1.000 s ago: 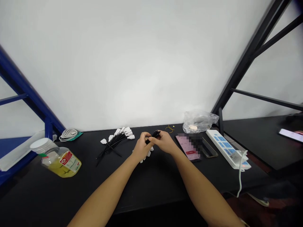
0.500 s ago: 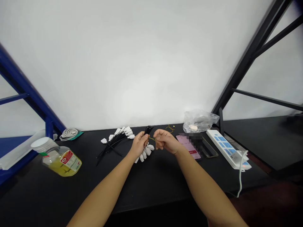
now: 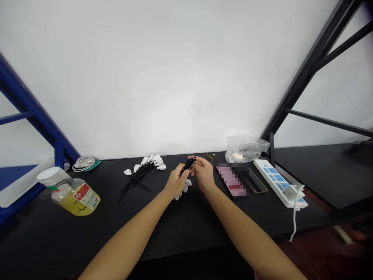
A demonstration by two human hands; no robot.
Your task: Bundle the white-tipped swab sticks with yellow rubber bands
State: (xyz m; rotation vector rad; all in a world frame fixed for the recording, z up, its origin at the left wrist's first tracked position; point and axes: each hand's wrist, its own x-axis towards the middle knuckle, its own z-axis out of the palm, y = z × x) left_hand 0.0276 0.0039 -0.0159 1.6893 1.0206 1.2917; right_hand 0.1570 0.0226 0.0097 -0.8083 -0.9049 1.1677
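Black cable ties (image 3: 189, 164) are gripped at their upper ends by the closed fingers of the left hand (image 3: 175, 181) and the right hand (image 3: 204, 174), near the bench's (image 3: 186, 237) back edge. White tags (image 3: 184, 189) hang below the left hand. A second bundle (image 3: 144, 173) lies left; a phone (image 3: 231, 179) lies right.

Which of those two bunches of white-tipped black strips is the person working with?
The bunch gripped between the left hand and right hand, its white tips hanging below the left hand. The other bunch lies untouched on the black table.
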